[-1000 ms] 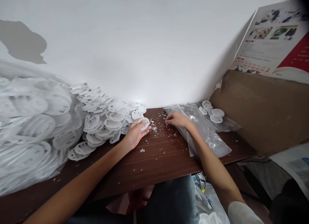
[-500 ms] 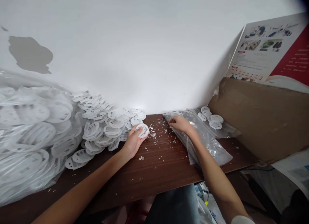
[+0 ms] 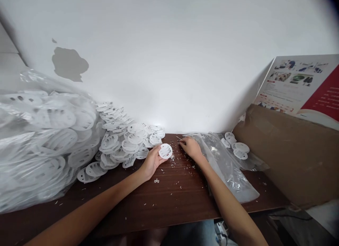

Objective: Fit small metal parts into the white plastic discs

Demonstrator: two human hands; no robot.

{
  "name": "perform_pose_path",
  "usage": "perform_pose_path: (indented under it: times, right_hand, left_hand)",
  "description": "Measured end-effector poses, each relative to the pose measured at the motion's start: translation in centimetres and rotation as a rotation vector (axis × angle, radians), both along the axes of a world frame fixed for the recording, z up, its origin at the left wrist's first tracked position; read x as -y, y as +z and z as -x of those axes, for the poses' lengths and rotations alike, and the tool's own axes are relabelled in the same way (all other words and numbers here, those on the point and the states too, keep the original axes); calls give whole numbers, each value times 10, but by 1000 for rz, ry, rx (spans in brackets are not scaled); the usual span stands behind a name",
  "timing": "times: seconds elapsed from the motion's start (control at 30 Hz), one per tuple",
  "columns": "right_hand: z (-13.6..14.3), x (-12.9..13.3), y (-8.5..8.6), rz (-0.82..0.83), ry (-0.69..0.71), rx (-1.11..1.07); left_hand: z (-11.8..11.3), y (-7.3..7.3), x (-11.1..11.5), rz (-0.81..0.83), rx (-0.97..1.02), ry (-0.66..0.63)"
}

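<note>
My left hand point(image 3: 153, 162) is closed on a white round plastic disc with slots point(image 3: 165, 151), held by its left edge above the table with its face toward me. To its right, my right hand point(image 3: 191, 147) pinches a thin, needle-like tool point(image 3: 179, 138), whose tip points up and left. The tool's exact kind is too small to tell. The two hands are apart, and the tool does not touch the disc. Small white scraps point(image 3: 172, 157) lie on the table between and below the hands.
A heap of similar discs point(image 3: 129, 146) lies at left, beside a large clear bag full of discs point(image 3: 50, 150). On the right are a flat plastic bag point(image 3: 227, 179), several discs point(image 3: 240, 147) and a cardboard box point(image 3: 291, 157). The brown table point(image 3: 148, 207) meets a white wall.
The camera view has tilted and shifted left. My right hand has come off the plastic bag and moved closer to the disc, with the thin tool now showing. The left hand keeps its hold.
</note>
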State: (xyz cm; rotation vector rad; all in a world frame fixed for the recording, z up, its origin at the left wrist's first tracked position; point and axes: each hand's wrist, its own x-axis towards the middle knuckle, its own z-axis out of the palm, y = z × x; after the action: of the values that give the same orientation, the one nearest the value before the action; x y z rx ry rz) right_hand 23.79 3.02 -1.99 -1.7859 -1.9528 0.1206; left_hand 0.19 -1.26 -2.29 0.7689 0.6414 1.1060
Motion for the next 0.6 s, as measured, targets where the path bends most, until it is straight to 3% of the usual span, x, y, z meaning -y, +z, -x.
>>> perform_pose_path:
  times: [0.17,0.3,0.4,0.6]
  right_hand:
    - [6,2,3,-26,25,-81]
    - [10,10,12,-63,79,-437]
    - [20,19,18,35,120,-664]
    - [38,30,23,121,217,-731]
  left_hand:
    - [3,-1,-1,5,7,-52]
    - [4,1,-1,9,43,-111]
    - [3,2,0,27,58,-126]
    - [2,-3,-1,60,67,-104]
